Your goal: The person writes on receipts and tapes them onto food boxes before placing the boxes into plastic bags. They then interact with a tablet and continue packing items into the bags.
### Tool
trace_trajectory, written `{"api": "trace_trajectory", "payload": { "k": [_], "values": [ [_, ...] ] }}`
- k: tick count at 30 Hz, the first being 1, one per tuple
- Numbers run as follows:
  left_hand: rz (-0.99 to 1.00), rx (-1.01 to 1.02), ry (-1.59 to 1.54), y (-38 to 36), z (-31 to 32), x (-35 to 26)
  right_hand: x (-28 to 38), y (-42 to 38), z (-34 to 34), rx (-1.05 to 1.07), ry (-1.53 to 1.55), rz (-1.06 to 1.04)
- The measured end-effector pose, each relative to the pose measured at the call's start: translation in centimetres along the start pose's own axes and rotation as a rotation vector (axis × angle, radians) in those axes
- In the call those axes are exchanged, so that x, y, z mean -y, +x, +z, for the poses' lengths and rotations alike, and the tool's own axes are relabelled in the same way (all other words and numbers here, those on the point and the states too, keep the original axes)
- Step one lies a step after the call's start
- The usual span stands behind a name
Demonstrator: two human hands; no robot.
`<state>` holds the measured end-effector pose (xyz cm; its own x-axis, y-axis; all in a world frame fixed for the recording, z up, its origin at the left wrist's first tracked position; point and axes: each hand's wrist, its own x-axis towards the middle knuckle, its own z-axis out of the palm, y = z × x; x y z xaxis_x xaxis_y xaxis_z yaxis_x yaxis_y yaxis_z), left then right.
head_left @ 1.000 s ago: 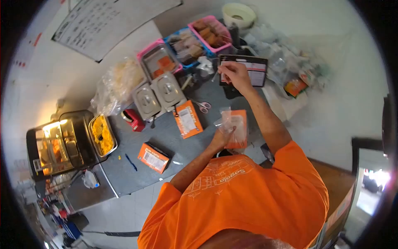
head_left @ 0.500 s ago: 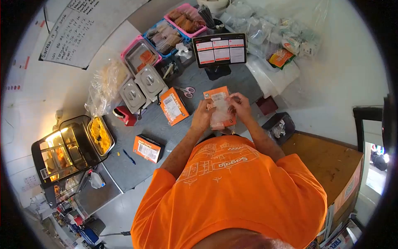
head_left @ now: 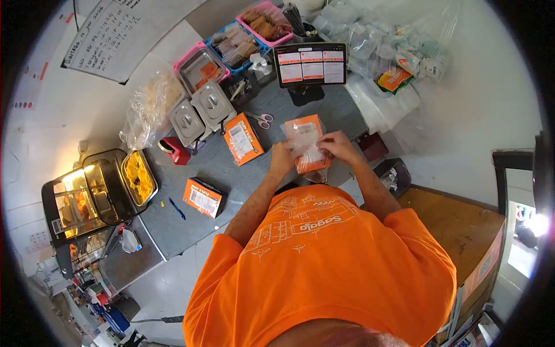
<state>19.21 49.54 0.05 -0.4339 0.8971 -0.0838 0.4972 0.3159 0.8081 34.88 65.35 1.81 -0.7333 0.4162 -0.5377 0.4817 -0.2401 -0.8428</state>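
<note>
An orange box (head_left: 310, 121) with a white label lies on the grey table in front of me. Clear plastic (head_left: 303, 141), perhaps a thin bag, is spread over the middle of it. My left hand (head_left: 282, 156) is closed on the plastic at the box's left side. On the right side, the fingers of my right hand (head_left: 338, 146) pinch the same plastic. Further left stand a second orange box (head_left: 250, 151) with a label and a third orange box (head_left: 203, 198), nearer the table's front edge.
Scissors (head_left: 265, 120), a red tape dispenser (head_left: 175, 151) and a blue pen (head_left: 177, 209) lie on the table (head_left: 167, 231). Lidded steel containers (head_left: 214, 105) stand at the back left. Behind the box is a tablet (head_left: 310, 65). A lit food warmer (head_left: 81, 202) is at far left.
The plastic, earlier bunched up between both hands above the box, now lies flatter across it. My hands have moved slightly further apart and lower, to the box's sides.
</note>
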Motion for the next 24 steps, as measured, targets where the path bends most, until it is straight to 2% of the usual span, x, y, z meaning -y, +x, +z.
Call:
{"api": "trace_trajectory", "payload": {
  "k": [1,2,4,7,9,22,23,24],
  "values": [
    [-0.157,0.050,-0.180,0.2,0.0,-0.4,0.2,0.0,0.1,0.003,-0.002,0.001],
    [-0.158,0.048,-0.182,0.2,0.1,-0.5,0.5,0.0,0.2,0.079,0.066,0.080],
    [-0.303,0.074,-0.660,0.0,0.1,-0.5,1.2,-0.2,0.8,0.155,0.134,0.166],
    [-0.365,0.095,-0.830,-0.3,0.4,0.2,1.4,0.1,1.6,0.166,0.198,0.116],
    [-0.345,0.107,-0.836,-0.3,0.5,0.6,-0.4,1.6,2.0,0.032,0.267,-0.045],
    [-0.344,0.092,-0.895,-0.5,1.0,1.0,-1.4,1.4,2.8,-0.012,0.119,-0.157],
    [-0.343,0.091,-0.896,-0.6,1.0,0.9,-1.4,1.2,3.0,-0.017,0.005,-0.227],
    [-0.451,0.102,-0.957,-0.7,0.9,0.7,-1.4,1.0,3.1,-0.022,-0.108,-0.299]
  ]
}}
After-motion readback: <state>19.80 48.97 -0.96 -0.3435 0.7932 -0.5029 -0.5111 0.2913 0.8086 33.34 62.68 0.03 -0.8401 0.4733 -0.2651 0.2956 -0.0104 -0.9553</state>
